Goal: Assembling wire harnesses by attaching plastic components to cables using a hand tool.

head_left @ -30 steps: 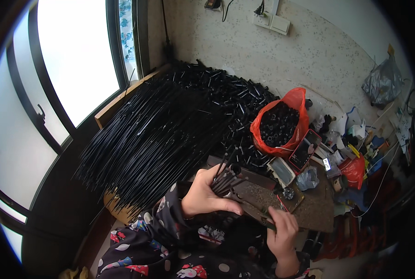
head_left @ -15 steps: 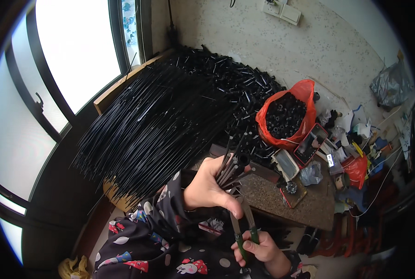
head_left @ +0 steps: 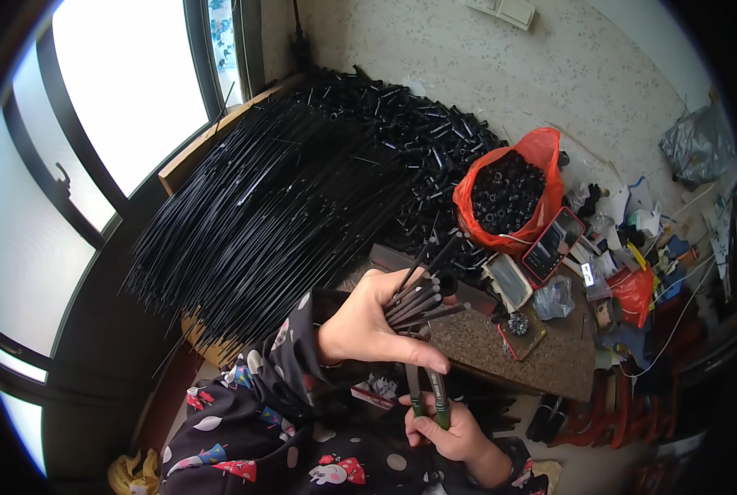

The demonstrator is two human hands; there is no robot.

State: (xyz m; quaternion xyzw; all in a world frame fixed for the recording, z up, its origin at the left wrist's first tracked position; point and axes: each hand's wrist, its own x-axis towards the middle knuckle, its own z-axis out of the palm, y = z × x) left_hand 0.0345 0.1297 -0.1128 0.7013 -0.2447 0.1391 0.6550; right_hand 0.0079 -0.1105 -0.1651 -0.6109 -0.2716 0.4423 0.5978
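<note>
My left hand (head_left: pixel 373 330) is closed around a bundle of thin black rods (head_left: pixel 414 304), their cut ends fanning toward the upper right. A wider black tube stands among them. Its thumb stretches across above the pliers (head_left: pixel 437 391), whose green-gripped handles sit in my right hand (head_left: pixel 455 434). My right fingers wrap round both handles, close to my lap. The jaws are mostly hidden behind my left hand. Past my left hand, a large heap of long black rods (head_left: pixel 261 214) lies on the table.
Short black tubes (head_left: pixel 443 140) pile up along the wall. A red plastic bag (head_left: pixel 542 148) holds small black ribbed parts. Right of it are a red-edged phone (head_left: pixel 552 245), a clear plastic wrapper (head_left: pixel 554 299) and assorted clutter. The table's speckled front edge (head_left: pixel 542 375) faces me.
The pliers' handles have come closer together as my right hand squeezed and rose slightly. My left hand, still round the rods, has shifted a little to the right with its thumb.
</note>
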